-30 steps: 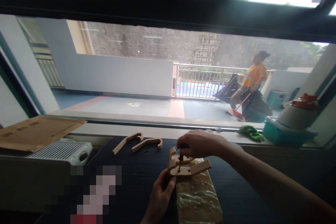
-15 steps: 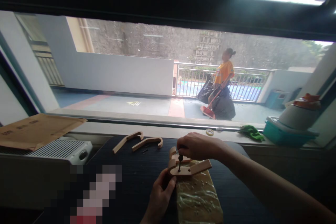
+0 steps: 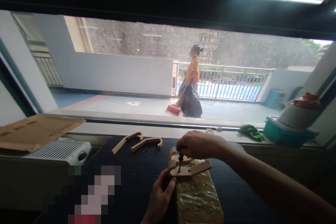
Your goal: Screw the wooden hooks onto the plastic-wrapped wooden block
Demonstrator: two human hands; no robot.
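Beside a windowsill [image 3: 162,130] bearing a teal box [image 3: 283,134], contents hidden, a wooden hook [image 3: 184,172] is held on a wrapped block [image 3: 198,196] by the left hand [image 3: 160,192] and a screwdriver [image 3: 181,158] is gripped by the right hand [image 3: 196,144].

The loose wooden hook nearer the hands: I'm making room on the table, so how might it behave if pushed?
The loose wooden hook is probably stiff, being solid-looking wood. Its slim build suggests little weight. On the dark tabletop it would likely slide or swivel rather than roll, given its bent shape.

A dark screwdriver [image 3: 181,158] stands near-upright on a pale wooden hook [image 3: 184,172] atop a wrapped block [image 3: 198,197].
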